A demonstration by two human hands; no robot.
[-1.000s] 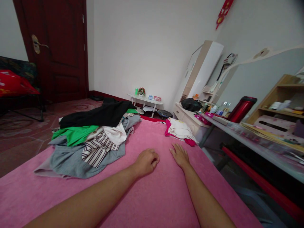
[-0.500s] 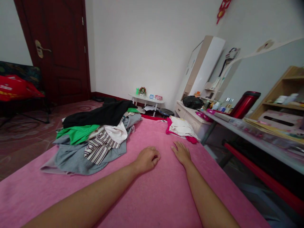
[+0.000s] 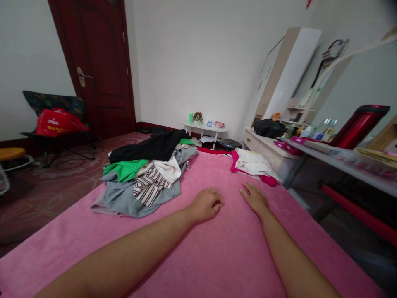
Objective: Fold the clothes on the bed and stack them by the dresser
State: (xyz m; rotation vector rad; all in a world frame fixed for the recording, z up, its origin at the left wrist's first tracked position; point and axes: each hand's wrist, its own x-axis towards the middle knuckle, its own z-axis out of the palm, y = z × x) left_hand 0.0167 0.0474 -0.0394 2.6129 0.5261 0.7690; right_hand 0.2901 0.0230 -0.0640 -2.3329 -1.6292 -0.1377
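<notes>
My left hand (image 3: 207, 204) lies on the pink bed cover (image 3: 214, 252) with its fingers curled in and nothing showing in them. My right hand (image 3: 254, 198) rests palm down on the same cover, fingers spread and holding nothing. Left of my left hand is a loose heap of clothes: a black garment (image 3: 145, 148) on top, a green one (image 3: 128, 169), a striped one (image 3: 152, 185), a white one (image 3: 169, 169) and grey cloth (image 3: 124, 200) beneath. Just beyond my right hand sits a folded white garment (image 3: 252, 162) over a bright pink one (image 3: 269, 180).
To the right stands a grey-edged table (image 3: 350, 165) with a red thermos (image 3: 361, 126). A white dresser (image 3: 266, 144) carries a black bag (image 3: 269, 128). A small white table (image 3: 203, 126) is against the far wall. A red bag (image 3: 57, 122) sits on a folding chair at left.
The view has swung to the left, so the room, clothes and hands appear farther right. Both hands keep their places on the cover, and the clothes lie as before.
</notes>
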